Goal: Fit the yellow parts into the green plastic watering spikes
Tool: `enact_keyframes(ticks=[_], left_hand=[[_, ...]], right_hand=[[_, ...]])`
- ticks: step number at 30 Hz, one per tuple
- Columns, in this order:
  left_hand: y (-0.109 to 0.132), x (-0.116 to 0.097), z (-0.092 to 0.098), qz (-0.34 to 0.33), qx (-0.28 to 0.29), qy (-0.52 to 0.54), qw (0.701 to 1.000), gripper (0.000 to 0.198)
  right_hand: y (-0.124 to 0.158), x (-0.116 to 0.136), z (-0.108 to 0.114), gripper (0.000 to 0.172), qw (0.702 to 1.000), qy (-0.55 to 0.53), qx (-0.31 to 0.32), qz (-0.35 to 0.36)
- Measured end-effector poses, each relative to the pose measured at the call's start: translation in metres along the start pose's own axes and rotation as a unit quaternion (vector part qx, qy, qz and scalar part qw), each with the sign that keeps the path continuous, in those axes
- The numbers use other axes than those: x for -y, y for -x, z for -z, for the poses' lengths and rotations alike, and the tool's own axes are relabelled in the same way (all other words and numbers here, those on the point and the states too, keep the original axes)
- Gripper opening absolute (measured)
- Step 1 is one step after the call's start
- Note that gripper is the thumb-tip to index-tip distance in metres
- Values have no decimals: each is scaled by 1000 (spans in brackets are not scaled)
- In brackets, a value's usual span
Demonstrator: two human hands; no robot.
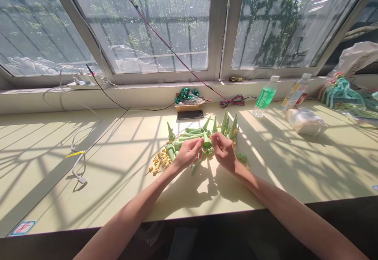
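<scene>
My left hand [189,153] is closed on a light green plastic watering spike [206,142], its round open end facing me. Close beside it on the right, my right hand [222,149] is pinched together at the rim. Whatever lies between those fingertips is too small to make out. Around and behind both hands are several more green spikes [232,128], some upright on their wide ends, others lying flat. A heap of small yellow plastic pieces [161,160] lies left of my left hand.
Behind the spikes are a dark phone [190,115] and a small cardboard box [189,104]. A green-labelled bottle [265,96], another bottle [296,91], a wrapped pack [305,121] and hangers [344,93] stand to the right. A white cable [79,165] crosses the left side.
</scene>
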State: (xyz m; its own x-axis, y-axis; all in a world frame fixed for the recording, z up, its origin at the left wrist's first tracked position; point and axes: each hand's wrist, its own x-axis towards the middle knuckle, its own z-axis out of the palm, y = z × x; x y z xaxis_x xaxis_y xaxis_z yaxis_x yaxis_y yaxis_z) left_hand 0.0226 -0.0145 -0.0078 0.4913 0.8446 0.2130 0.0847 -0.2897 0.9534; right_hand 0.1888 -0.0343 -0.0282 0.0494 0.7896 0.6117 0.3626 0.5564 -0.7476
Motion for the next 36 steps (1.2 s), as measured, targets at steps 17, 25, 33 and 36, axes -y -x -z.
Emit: enact_keyframes(ticks=[17, 25, 33, 36], left_hand=[[4, -1, -1, -116, -31, -174, 977, 26], [4, 4, 2, -187, -25, -202, 961, 20], [0, 18, 3, -255, -100, -294, 916, 24], [0, 18, 1, -250, -115, -320, 907, 25]], right_hand=[[-3, -1, 4, 27, 999, 31, 28, 0], [-2, -1, 3, 25, 999, 15, 25, -19], [-3, -1, 2, 25, 998, 10, 32, -48], [-2, -2, 1, 26, 998, 0, 31, -55]])
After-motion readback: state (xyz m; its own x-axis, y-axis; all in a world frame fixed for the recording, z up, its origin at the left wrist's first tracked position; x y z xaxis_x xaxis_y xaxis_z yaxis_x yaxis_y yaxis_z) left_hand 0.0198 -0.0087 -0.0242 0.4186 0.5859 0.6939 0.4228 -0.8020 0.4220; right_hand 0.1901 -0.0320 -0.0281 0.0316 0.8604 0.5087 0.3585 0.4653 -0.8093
